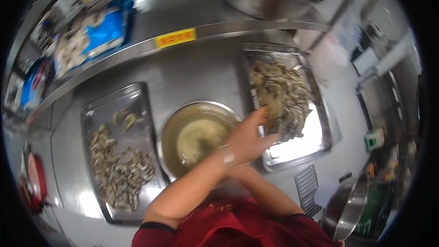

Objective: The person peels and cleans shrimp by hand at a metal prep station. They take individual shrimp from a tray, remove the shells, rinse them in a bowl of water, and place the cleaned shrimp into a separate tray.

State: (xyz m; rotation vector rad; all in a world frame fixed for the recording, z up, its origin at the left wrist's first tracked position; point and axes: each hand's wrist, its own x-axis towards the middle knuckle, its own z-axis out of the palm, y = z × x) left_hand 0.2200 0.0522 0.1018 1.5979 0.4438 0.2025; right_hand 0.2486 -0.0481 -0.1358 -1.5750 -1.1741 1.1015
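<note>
My left hand (252, 135), a band on its wrist, reaches across to the near left edge of the right metal tray (327, 123). Its fingers are apart beside a heap of raw shrimp (281, 92), and nothing shows in them. The left forearm crosses over my right wrist (238, 171) and hides most of the right hand. Between the trays stands a round metal bowl (163, 157) of cloudy liquid, with a dark, blurred shape in it. A second metal tray (145, 109) at the left holds more shrimp, a few lying apart from the main pile.
Behind the trays runs a steel shelf edge (130, 55) with a yellow label. On the shelf are blue-and-clear bags (106, 31) and large metal pots (267, 0). A perforated grey mat (307, 190) and a metal basin (346, 206) are at the lower right, a red object (37, 176) far left.
</note>
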